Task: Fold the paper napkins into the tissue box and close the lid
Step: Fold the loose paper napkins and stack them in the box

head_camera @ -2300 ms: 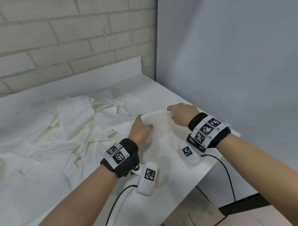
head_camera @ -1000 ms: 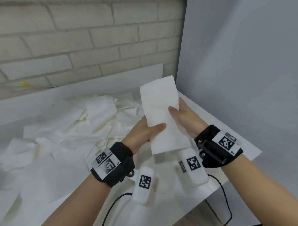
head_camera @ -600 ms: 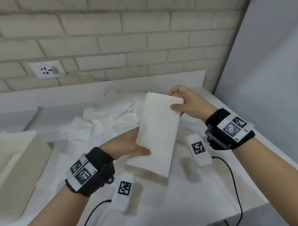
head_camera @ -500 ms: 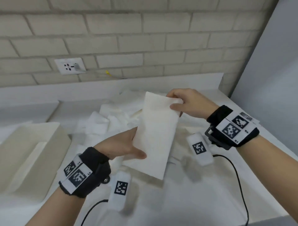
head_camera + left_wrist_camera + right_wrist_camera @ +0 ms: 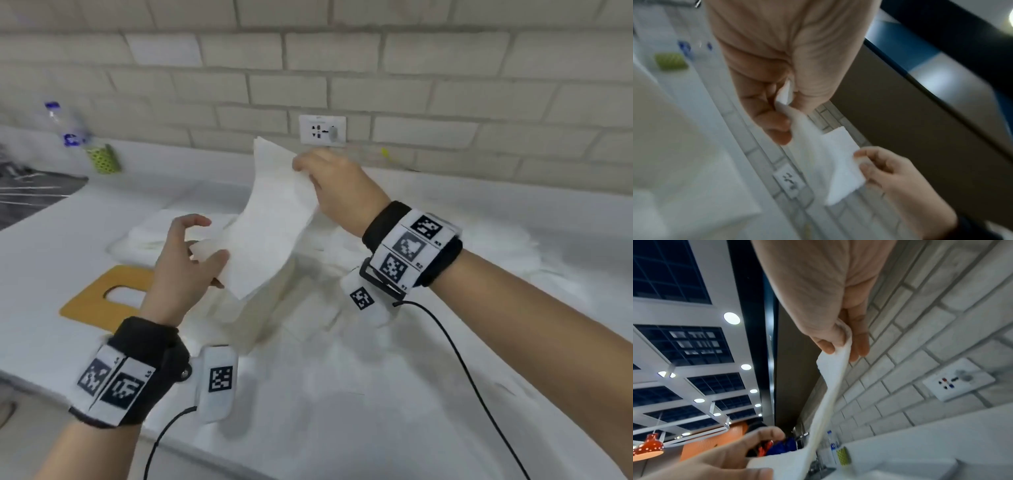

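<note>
- Above the white counter (image 5: 394,394), a folded paper napkin (image 5: 270,222) hangs stretched between both hands, over the open tissue box (image 5: 253,308), whose walls are pale and blurred
- left hand (image 5: 181,263) pinches the napkin's lower end between thumb and fingers; right hand (image 5: 339,192) pinches the upper edge, so the hands are apart with the sheet spanning them
- napkin is soft, white and faintly textured, a long rectangle bent into a shallow curve
- wrist bands (image 5: 411,246) carry black-and-white square code tags; small print beside them is too blurred to read with confidence
- a flat tan lid (image 5: 102,298) with a rounded slot lies on the counter left of the box; loose napkins (image 5: 479,246) are heaped to the right
- head view alone shows the lid and the heap; the right wrist view (image 5: 834,386) alone shows ceiling lights and an orange lamp (image 5: 649,447)
- wall socket (image 5: 322,130) sits in pale brick
</note>
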A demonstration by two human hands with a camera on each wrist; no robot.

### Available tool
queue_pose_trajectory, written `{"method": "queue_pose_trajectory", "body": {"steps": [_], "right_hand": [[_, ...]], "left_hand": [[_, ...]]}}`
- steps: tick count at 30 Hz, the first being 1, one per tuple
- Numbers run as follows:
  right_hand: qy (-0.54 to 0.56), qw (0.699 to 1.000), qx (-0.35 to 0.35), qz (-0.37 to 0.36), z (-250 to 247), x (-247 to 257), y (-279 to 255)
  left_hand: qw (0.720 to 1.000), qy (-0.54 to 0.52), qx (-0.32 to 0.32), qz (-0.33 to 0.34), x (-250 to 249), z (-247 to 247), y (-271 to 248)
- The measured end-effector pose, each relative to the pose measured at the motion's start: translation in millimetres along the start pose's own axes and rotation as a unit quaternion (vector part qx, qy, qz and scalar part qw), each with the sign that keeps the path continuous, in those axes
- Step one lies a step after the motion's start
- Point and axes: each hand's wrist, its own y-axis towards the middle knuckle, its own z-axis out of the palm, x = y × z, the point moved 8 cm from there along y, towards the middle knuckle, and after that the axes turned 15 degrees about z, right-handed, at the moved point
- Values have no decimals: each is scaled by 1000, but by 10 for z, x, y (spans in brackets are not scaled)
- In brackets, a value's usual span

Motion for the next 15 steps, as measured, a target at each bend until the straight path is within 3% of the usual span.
{"method": "queue_pose_trajectory", "body": {"steps": [4,7,11,15], "right_hand": [[-76,993,89,26,588,33,248],[-134,976,167,46,1014,-42,338],[-176,946,259,78,1445,-155,352],[-209,913,337,98,1737,-205,342]], "left_hand": [[989,143,49,8,259,-112,31],[970,204,131,-15,507,-22,71],[929,290,229,-28,749,104,124],[866,362,336,-78,960,227,112]]}}
